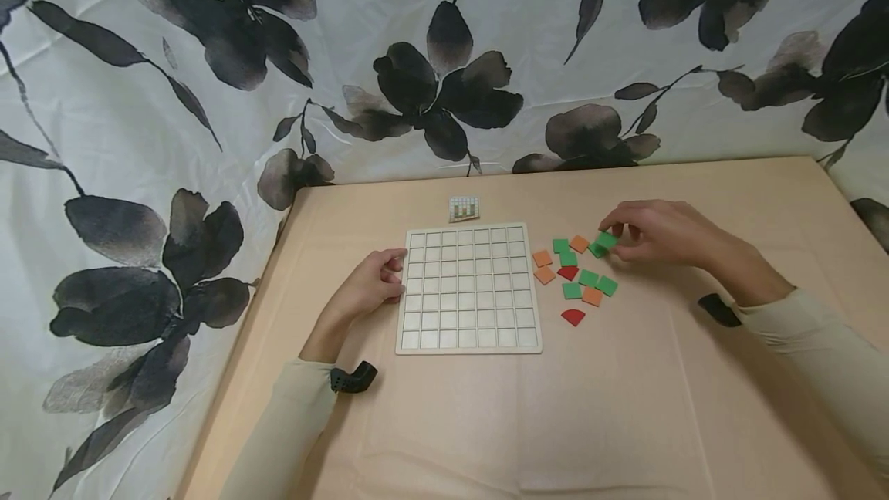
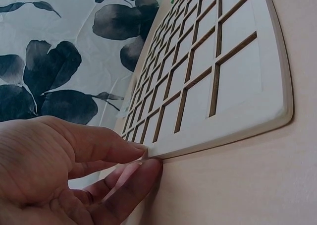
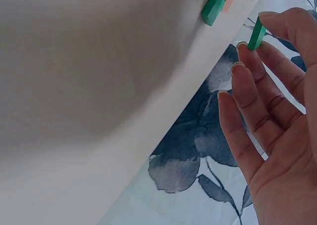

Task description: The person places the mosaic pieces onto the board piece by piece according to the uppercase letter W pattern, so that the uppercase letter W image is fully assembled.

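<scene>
A pale wooden grid board (image 1: 469,350) with square recesses lies flat in the middle of the table. My left hand (image 1: 376,280) holds its left edge, and the left wrist view shows the thumb and a bent finger (image 2: 131,195) right at the rim. Over on the right, my right hand (image 1: 656,231) pinches a green square tile (image 1: 606,240) between thumb and fingertips. That same tile (image 3: 256,34) shows edge-on in the right wrist view, raised above the table. Beneath and beside it lie loose tiles: green squares (image 1: 571,291), orange squares (image 1: 592,296) and red quarter-round pieces (image 1: 572,317).
A small card (image 1: 464,208) with a printed grid pattern lies behind the board. The pale wood-coloured table (image 1: 556,423) meets a white cloth (image 1: 542,37) with dark flowers along its back and left edges.
</scene>
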`<state>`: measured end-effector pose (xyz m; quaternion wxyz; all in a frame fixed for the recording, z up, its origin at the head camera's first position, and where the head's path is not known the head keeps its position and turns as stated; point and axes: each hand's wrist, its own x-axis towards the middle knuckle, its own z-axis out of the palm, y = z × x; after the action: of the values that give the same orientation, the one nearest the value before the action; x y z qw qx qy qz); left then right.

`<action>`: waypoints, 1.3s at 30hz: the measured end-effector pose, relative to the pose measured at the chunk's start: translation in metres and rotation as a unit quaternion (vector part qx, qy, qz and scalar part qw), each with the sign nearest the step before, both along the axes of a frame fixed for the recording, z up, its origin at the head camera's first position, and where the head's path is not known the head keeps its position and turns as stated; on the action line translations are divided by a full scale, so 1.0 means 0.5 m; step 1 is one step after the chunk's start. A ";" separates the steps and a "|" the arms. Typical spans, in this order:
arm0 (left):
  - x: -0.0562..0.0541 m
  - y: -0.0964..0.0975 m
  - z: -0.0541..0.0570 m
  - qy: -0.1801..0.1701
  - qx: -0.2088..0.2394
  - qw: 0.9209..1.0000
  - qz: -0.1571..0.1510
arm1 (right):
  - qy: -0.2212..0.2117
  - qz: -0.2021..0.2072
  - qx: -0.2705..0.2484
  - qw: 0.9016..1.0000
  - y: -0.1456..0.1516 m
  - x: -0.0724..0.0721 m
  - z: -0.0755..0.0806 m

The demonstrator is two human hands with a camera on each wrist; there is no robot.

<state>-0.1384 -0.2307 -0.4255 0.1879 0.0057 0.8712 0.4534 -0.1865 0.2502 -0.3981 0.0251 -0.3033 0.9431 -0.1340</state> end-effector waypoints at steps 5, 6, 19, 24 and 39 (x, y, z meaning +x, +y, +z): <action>0.001 -0.002 0.000 0.000 -0.001 1.000 -0.004 | -0.001 0.007 0.000 1.000 -0.011 0.000 0.002; 0.002 -0.002 0.001 -0.001 0.000 1.000 -0.004 | -0.003 0.008 0.000 1.000 -0.013 0.000 0.002; 0.000 0.000 0.003 -0.005 0.012 1.000 0.003 | -0.004 0.032 -0.004 0.999 -0.048 -0.008 0.007; 0.001 0.000 0.000 -0.002 0.007 1.000 0.000 | -0.010 0.041 -0.009 0.999 -0.063 -0.012 0.007; -0.001 -0.002 -0.004 -0.003 0.009 1.000 -0.003 | -0.024 0.071 -0.013 0.997 -0.108 -0.019 0.016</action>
<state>-0.1391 -0.2317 -0.4277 0.1919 0.0088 0.8667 0.4604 -0.1962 0.1961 -0.3899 0.0530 -0.3661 0.9166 -0.1515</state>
